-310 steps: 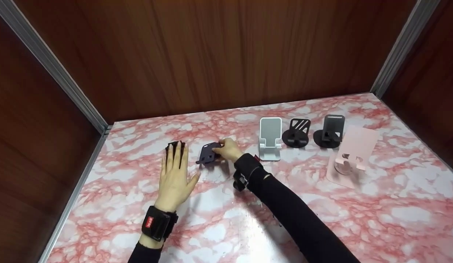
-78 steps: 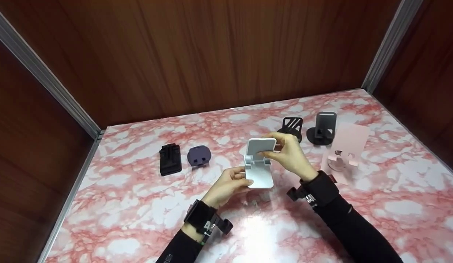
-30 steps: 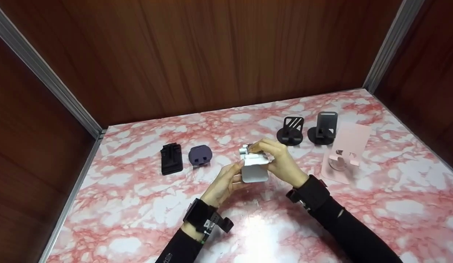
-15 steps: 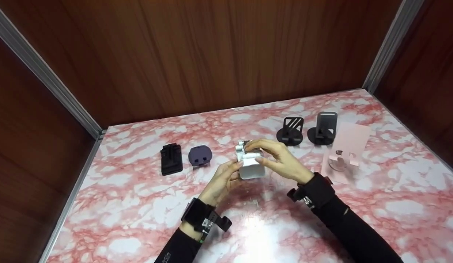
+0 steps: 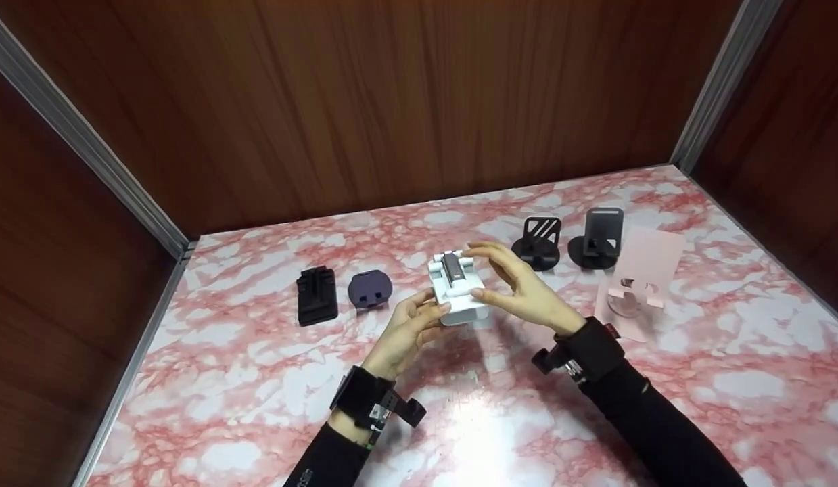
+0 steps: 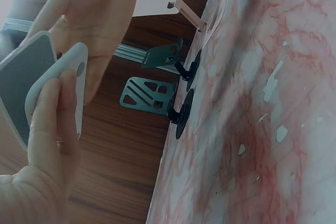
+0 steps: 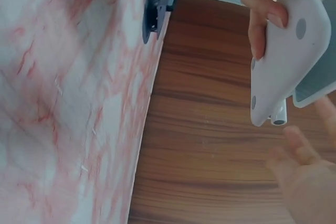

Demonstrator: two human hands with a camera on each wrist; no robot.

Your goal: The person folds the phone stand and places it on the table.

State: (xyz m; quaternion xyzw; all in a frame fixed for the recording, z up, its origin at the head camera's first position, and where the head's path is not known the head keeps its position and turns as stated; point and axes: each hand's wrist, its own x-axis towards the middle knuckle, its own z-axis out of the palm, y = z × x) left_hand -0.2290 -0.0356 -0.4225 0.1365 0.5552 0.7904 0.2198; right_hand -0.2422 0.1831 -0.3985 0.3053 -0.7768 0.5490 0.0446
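A white phone stand (image 5: 459, 291), folded with its plates close together, is held above the table in the left hand (image 5: 402, 331). The left thumb lies on its near edge and the fingers go beneath it. A dark grey strip shows on its upper side. In the left wrist view, the stand's white base (image 6: 79, 72) has a round grey foot beside a grey-padded plate (image 6: 23, 82). At the stand's right side is the right hand (image 5: 520, 291), its fingers loosely spread. The thumb tip is at the stand's edge; whether it presses cannot be told.
On the left lie a folded black phone stand (image 5: 317, 295) and a purple round-backed one (image 5: 370, 289). Across the right stand a striped-cutout black stand (image 5: 540, 243), a dark grey stand (image 5: 598, 240) and a pink stand (image 5: 645, 270). Wood-grain panels (image 5: 419, 101) enclose the marbled table (image 5: 256, 399).
The purple and black stands were handled earlier and now lie released. The white stand was lifted, then folded down in both hands. Lately the right fingers have moved off its top, uncovering the grey strip.
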